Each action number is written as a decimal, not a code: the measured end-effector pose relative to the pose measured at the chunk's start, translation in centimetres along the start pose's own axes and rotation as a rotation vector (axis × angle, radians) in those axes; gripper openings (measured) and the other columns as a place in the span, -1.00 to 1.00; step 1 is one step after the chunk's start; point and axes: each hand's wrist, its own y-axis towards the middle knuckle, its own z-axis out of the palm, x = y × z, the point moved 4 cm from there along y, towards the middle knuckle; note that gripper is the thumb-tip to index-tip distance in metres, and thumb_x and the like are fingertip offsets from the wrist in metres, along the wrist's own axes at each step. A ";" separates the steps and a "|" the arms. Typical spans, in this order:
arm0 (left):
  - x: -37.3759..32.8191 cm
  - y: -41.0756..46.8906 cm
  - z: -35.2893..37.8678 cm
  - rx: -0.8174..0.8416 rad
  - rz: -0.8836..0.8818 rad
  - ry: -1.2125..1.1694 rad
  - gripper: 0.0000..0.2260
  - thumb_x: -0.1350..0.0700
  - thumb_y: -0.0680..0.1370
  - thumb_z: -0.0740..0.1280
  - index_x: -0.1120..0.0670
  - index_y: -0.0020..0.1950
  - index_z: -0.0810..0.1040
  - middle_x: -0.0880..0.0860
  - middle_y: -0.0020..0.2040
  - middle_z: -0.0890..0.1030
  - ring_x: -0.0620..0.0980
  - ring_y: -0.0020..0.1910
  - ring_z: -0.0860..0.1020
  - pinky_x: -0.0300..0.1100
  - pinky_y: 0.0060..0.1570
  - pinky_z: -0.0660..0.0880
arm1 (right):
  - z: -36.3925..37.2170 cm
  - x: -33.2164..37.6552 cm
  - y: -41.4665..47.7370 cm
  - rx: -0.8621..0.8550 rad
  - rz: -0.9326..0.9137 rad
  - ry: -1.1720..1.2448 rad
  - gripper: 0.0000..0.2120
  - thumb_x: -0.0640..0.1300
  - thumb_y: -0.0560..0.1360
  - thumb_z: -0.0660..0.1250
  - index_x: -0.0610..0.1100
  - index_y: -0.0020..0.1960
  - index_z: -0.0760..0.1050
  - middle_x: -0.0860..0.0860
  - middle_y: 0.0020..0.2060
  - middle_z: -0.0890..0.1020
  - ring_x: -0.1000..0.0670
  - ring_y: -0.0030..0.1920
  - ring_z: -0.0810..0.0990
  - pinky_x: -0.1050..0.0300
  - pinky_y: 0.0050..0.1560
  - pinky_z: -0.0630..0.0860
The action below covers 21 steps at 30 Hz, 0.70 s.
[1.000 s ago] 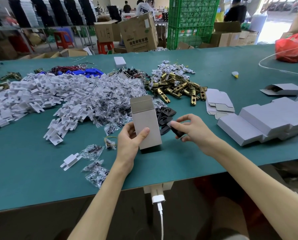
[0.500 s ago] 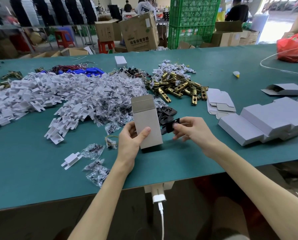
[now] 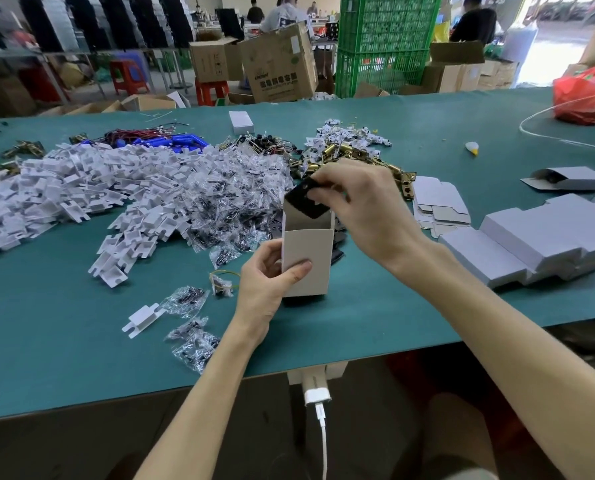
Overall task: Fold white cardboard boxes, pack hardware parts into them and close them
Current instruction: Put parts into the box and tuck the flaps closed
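Observation:
A white cardboard box (image 3: 311, 252) stands upright on the green table (image 3: 64, 341), its top open. My left hand (image 3: 268, 287) grips its lower left side, thumb across the front. My right hand (image 3: 361, 209) is above the open top and pinches a flat black plate (image 3: 304, 200), whose lower edge dips into the opening. More black plates (image 3: 337, 237) lie behind the box, mostly hidden by it.
White plastic brackets (image 3: 81, 188) and bagged screws (image 3: 230, 188) are heaped at the left and centre. Brass latches (image 3: 344, 155) lie behind my right hand. Flat box blanks (image 3: 438, 206) and folded boxes (image 3: 545, 237) sit at the right. Loose screw bags (image 3: 192, 337) lie near the front edge.
My right hand has lifted the black plate from beside the box up to its open top. The box's top flap now stands open wider. My left hand keeps its hold.

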 end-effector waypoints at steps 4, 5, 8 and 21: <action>-0.2 -0.1 0.0 0.010 -0.002 -0.010 -0.61 0.12 0.41 0.59 0.09 0.20 0.61 0.04 0.11 0.74 -0.01 0.09 0.70 -0.16 0.06 0.63 | 1.9 0.5 0.7 0.178 -0.113 -0.386 -0.90 -0.26 0.61 0.30 -0.18 0.05 0.60 -0.04 -0.07 0.60 -0.13 -0.01 0.55 0.09 -0.15 0.28; -0.2 -0.1 0.0 0.006 -0.004 -0.006 -0.61 0.12 0.41 0.59 0.09 0.20 0.61 0.04 0.11 0.74 0.00 0.09 0.70 -0.15 0.06 0.63 | 2.3 0.5 0.7 0.211 -0.124 -0.425 -0.89 -0.27 0.62 0.29 -0.16 0.05 0.59 -0.02 -0.07 0.59 -0.12 0.01 0.53 0.10 -0.13 0.25; 0.0 0.0 -0.1 -0.004 -0.014 -0.001 -0.62 0.14 0.43 0.60 0.09 0.20 0.62 0.04 0.11 0.74 0.02 0.10 0.70 -0.13 0.07 0.64 | 3.0 0.1 0.6 0.287 -0.128 -0.470 -0.86 -0.23 0.64 0.27 -0.08 0.08 0.59 0.04 -0.03 0.61 -0.05 0.03 0.50 0.10 0.03 0.29; 0.3 0.2 -0.2 0.000 -0.020 0.012 -0.61 0.16 0.43 0.60 0.11 0.22 0.61 0.04 0.12 0.74 0.04 0.11 0.70 -0.10 0.09 0.65 | 2.9 -0.1 0.9 0.352 -0.088 -0.450 -0.81 -0.32 0.61 0.24 -0.12 0.07 0.59 0.02 -0.02 0.65 -0.10 0.02 0.57 0.09 0.02 0.25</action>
